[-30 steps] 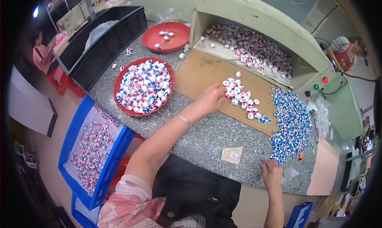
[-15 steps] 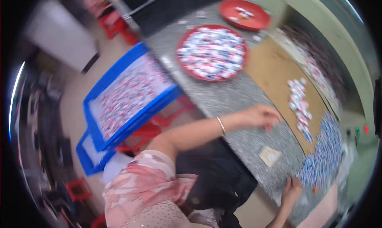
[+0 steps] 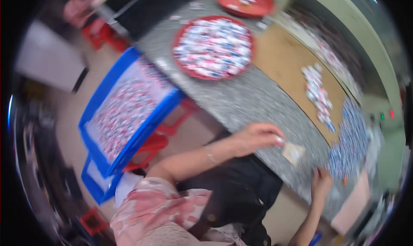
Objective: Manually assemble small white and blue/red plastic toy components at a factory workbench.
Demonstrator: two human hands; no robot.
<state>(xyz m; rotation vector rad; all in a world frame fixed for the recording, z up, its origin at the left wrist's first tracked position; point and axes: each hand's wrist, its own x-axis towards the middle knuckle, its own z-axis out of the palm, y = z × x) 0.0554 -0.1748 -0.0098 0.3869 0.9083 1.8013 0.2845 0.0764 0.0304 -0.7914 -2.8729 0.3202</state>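
Head view, the only one: from where I stand, the person's two hands are well apart over the grey speckled worktop [image 3: 232, 102]. Left hand [image 3: 257, 140]: thumb and fingers nearly meet, pinched on a small white piece [image 3: 279, 140] at the tips, just beside a pale square card [image 3: 293, 154]; blur hides the piece's detail. Right hand [image 3: 322, 182]: fingers curled, at the near edge of the heap of blue-and-white pieces [image 3: 350, 138]; cannot tell whether it grips anything. Heap is dense, its pieces smeared together by blur. White pieces [image 3: 317, 89] with pink touches lie in a loose strip on the brown board [image 3: 275, 52], one end near the heap. Red bowl [image 3: 253, 50], beyond the left hand, is filled with white, pink and blue pieces. Blue crate [image 3: 146, 132], left of the worktop, holds many small pink-and-white pieces on a pale lining.
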